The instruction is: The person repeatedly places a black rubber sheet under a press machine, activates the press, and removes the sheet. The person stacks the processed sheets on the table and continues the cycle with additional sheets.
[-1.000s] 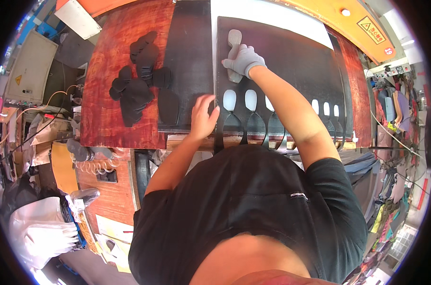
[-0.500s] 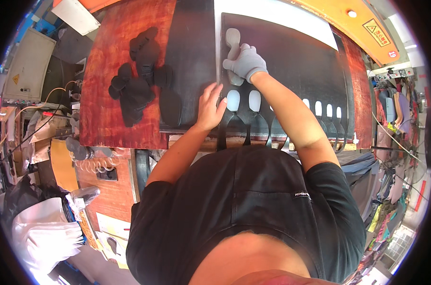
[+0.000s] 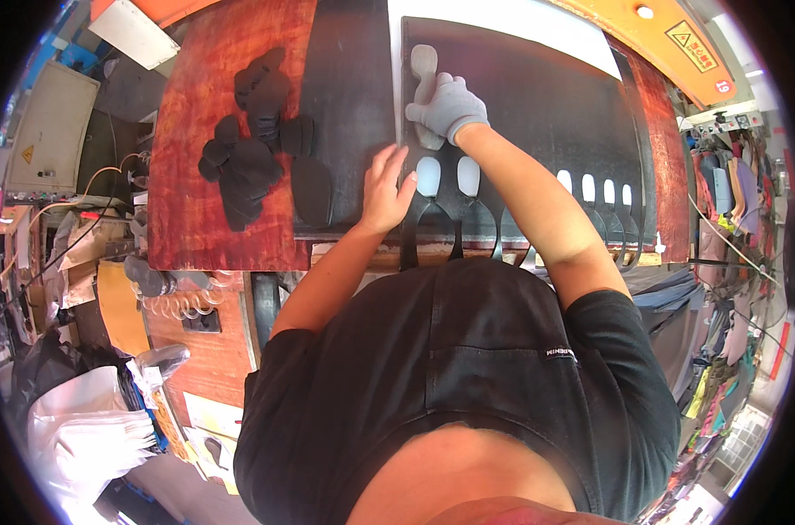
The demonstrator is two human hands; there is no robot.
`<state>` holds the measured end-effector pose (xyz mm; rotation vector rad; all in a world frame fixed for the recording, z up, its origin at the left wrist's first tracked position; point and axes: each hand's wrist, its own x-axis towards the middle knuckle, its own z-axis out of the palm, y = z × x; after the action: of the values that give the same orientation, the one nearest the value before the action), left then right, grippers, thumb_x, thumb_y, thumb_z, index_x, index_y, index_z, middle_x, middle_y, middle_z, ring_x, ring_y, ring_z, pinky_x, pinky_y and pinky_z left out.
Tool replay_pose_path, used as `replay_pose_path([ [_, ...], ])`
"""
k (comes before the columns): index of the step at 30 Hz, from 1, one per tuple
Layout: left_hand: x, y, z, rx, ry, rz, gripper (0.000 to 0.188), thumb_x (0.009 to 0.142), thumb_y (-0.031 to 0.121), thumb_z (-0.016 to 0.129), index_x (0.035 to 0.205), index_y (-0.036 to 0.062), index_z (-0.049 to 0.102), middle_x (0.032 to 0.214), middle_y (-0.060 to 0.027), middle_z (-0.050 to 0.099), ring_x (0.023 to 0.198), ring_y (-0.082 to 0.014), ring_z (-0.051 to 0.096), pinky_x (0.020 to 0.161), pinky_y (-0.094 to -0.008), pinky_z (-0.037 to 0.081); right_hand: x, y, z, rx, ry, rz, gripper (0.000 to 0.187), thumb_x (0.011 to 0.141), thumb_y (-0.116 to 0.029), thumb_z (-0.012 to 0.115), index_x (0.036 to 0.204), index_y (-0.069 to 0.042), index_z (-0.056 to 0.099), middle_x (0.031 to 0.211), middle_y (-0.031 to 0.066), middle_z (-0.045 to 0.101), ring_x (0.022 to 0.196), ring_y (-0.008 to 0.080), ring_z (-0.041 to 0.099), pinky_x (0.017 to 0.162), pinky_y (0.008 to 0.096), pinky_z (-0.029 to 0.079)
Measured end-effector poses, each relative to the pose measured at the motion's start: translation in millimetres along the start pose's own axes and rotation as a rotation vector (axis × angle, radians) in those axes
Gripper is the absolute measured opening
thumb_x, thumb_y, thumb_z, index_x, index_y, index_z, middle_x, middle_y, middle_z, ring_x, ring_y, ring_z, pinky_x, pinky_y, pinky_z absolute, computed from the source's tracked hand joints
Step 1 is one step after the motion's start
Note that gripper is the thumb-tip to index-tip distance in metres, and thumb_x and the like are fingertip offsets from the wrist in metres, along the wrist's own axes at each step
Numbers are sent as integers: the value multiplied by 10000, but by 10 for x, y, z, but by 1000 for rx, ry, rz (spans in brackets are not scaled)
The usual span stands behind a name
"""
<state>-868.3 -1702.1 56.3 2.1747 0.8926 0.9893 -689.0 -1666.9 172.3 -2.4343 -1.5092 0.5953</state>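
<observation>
My right hand (image 3: pixel 452 103), in a light grey glove, is curled round the middle of a long grey sole-shaped piece (image 3: pixel 424 61). The palm hides part of that piece, which lies on a black sheet (image 3: pixel 538 114) spread over the table. To its left, my bare left hand (image 3: pixel 385 188) rests on the black material, fingers apart and holding nothing. Close in front of both hands, white rounded shapes (image 3: pixel 428 177) show between narrow black strips (image 3: pixel 457 232) that run over the front edge. Smaller white shapes (image 3: pixel 608 191) line the sheet's edge farther right.
Black sole-shaped pieces (image 3: pixel 250 171) lie heaped on the red-brown board (image 3: pixel 183 192) at left. An orange machine beam (image 3: pixel 669 44) crosses the far right. White plastic bags (image 3: pixel 87 429) stand at lower left, and a coiled hose (image 3: pixel 183 304) hangs below the table's left part.
The whole view has shifted slightly. My right hand stays on the grey piece, and my left hand stays on the black material with little visible movement.
</observation>
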Motion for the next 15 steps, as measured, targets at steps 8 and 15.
replay_pose_path([
  [8,-49,85,-73,24,-7,-42,450,830,168,595,1238,9,491,1271,-193,453,1116,-335,492,955,-389,390,-35,543,-16,134,221,-190,773,750,-532,628,1306,-43,406,1303,184,449,1156,320,502,954,391,416],
  [15,-607,364,-503,126,-337,-300,330,802,208,626,1072,28,568,951,-145,596,880,-331,561,773,-432,442,-1118,3116,-67,132,722,186,560,785,-362,677,1189,-8,521,1121,200,563,1059,338,541,891,398,433],
])
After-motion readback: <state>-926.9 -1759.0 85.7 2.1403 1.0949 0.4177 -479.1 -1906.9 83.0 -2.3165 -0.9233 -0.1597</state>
